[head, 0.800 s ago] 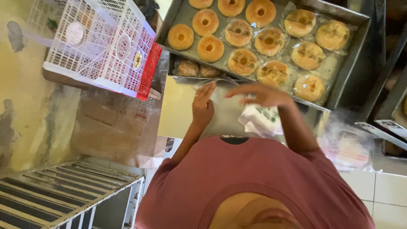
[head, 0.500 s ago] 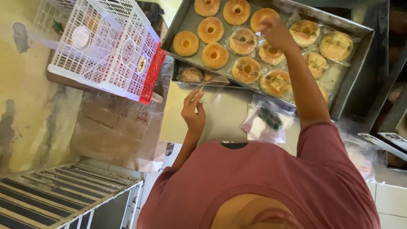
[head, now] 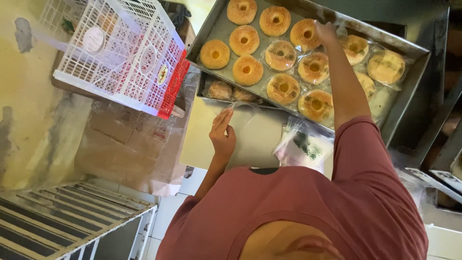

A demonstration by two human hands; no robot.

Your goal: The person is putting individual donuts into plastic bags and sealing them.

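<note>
One ring bun near the far edge of the metal tray sits under the right hand, seemingly grasped. Nearer, the left hand pinches a clear plastic bag, beside a white crate.

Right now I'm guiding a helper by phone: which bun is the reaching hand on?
Find the big metal tray of ring-shaped buns. The right hand stretches to its far row and rests on a bare golden bun, third along. Unlike the wrapped buns beside it, it has no plastic bag.
</note>
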